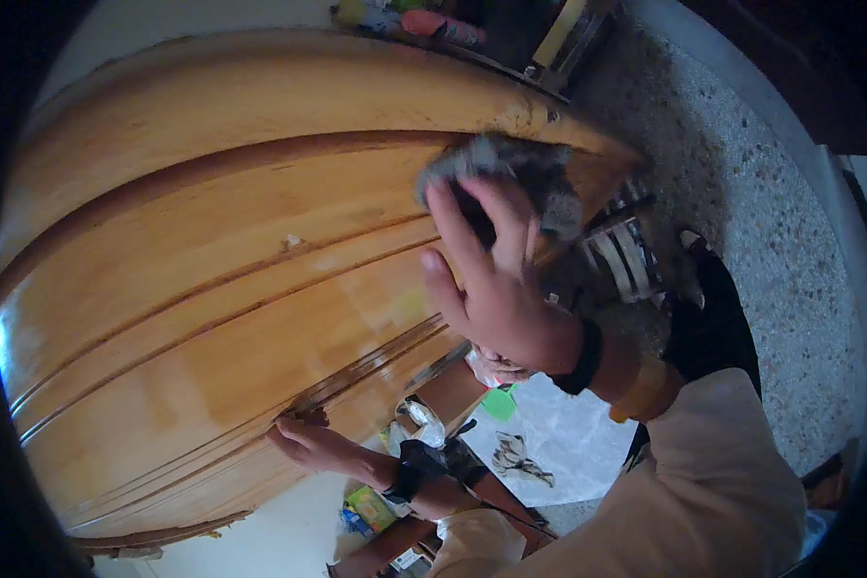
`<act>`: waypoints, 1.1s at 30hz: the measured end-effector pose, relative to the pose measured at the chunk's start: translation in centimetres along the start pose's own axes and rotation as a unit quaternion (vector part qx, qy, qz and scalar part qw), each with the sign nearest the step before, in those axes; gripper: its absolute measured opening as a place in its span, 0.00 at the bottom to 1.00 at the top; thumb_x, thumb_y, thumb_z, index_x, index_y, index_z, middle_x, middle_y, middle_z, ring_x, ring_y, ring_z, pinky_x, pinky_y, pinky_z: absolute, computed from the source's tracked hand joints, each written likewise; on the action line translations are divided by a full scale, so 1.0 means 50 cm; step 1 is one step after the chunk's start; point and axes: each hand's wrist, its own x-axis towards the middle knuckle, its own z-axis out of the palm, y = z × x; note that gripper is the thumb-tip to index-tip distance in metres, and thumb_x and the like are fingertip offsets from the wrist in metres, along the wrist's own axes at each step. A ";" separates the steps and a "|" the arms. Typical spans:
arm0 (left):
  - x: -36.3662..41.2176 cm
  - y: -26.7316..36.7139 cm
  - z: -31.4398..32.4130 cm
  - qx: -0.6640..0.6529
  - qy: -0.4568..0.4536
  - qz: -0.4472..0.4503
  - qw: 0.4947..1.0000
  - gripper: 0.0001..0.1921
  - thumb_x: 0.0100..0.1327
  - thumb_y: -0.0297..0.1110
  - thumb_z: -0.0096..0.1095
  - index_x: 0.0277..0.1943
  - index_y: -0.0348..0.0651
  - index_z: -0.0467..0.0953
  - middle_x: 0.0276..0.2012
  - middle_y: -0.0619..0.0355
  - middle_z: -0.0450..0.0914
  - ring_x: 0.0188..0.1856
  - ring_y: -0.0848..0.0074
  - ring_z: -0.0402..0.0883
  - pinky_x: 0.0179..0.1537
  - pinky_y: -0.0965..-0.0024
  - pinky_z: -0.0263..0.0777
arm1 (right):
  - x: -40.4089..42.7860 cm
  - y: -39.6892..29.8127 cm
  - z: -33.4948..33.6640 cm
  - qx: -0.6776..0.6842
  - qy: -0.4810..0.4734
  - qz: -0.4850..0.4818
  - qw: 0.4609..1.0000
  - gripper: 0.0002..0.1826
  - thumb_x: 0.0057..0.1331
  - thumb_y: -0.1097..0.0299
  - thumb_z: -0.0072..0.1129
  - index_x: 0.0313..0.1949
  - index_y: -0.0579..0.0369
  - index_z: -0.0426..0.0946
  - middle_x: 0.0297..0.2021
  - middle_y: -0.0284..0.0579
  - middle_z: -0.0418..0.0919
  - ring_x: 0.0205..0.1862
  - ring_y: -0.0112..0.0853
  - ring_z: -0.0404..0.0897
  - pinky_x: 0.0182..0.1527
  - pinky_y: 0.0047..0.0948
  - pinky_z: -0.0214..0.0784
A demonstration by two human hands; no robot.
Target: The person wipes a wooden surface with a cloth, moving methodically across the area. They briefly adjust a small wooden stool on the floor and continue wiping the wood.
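Observation:
A panelled wooden door [209,289], bent by the lens, fills the left and middle of the head view. My right hand [495,274] has its fingertips on a crumpled grey cloth [491,155] against the door, near its end at the right. The cloth is blurred, and its far side spreads beyond my fingers. Lower down, my left hand [318,448] touches the door at a dark grooved moulding [376,361]. What its fingertips bear on is partly hidden. Both wrists wear dark bands.
Speckled flooring [780,289] runs along the right. Below my arms are a white sheet-like surface [571,433] with a crumpled cloth [520,459], a green object [500,402] and a cardboard box [451,390]. A striped item [621,260] lies near a dark-clothed leg [715,325].

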 end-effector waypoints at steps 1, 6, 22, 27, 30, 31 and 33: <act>0.000 -0.005 0.001 -0.016 0.000 0.000 1.000 0.15 0.68 0.44 0.42 0.33 0.43 0.69 0.21 0.61 0.70 0.20 0.81 0.65 0.21 0.77 0.60 | -0.013 0.001 0.002 -0.006 -0.007 0.001 1.000 0.29 0.58 0.66 0.57 0.60 0.55 0.66 0.56 0.56 0.60 0.54 0.53 0.59 0.59 0.52 0.53; 0.001 -0.001 -0.001 -0.025 0.003 -0.001 1.000 0.16 0.67 0.45 0.43 0.30 0.43 0.68 0.20 0.61 0.67 0.19 0.80 0.66 0.21 0.77 0.60 | 0.026 -0.042 0.004 0.008 0.029 0.013 0.999 0.29 0.58 0.66 0.57 0.61 0.54 0.66 0.57 0.55 0.60 0.56 0.53 0.59 0.60 0.53 0.52; 0.007 -0.008 0.008 -0.094 0.022 -0.042 0.994 0.10 0.66 0.36 0.44 0.34 0.40 0.68 0.19 0.61 0.67 0.19 0.80 0.64 0.21 0.76 0.58 | -0.020 -0.041 0.008 -0.014 -0.037 -0.063 0.997 0.32 0.54 0.69 0.57 0.61 0.55 0.66 0.57 0.53 0.60 0.56 0.50 0.61 0.60 0.54 0.52; 0.002 -0.001 -0.003 -0.105 0.016 -0.040 0.994 0.10 0.67 0.37 0.43 0.34 0.40 0.68 0.19 0.61 0.67 0.19 0.80 0.64 0.21 0.77 0.58 | -0.015 -0.048 0.015 -0.001 -0.026 -0.079 0.996 0.33 0.53 0.68 0.58 0.61 0.53 0.66 0.58 0.51 0.60 0.57 0.50 0.60 0.61 0.55 0.52; -0.005 0.007 -0.018 -0.085 0.025 -0.049 0.995 0.10 0.67 0.36 0.44 0.33 0.40 0.67 0.19 0.61 0.67 0.19 0.80 0.64 0.21 0.76 0.58 | -0.026 -0.025 0.009 -0.029 -0.068 -0.089 0.993 0.32 0.53 0.68 0.58 0.60 0.53 0.67 0.58 0.50 0.60 0.57 0.51 0.60 0.61 0.56 0.53; -0.003 0.020 0.013 -0.101 0.014 -0.052 0.993 0.10 0.67 0.36 0.44 0.32 0.40 0.66 0.19 0.61 0.67 0.19 0.80 0.64 0.21 0.76 0.57 | -0.017 -0.001 0.006 -0.059 -0.046 -0.107 0.991 0.32 0.53 0.69 0.58 0.60 0.53 0.67 0.58 0.50 0.61 0.57 0.51 0.60 0.61 0.55 0.54; -0.001 0.012 0.030 -0.112 0.008 -0.043 0.993 0.10 0.66 0.36 0.44 0.31 0.41 0.65 0.20 0.60 0.69 0.19 0.80 0.63 0.21 0.77 0.56 | -0.003 0.023 0.003 -0.098 -0.021 -0.144 0.985 0.31 0.53 0.69 0.58 0.59 0.54 0.68 0.58 0.50 0.61 0.58 0.52 0.60 0.61 0.55 0.54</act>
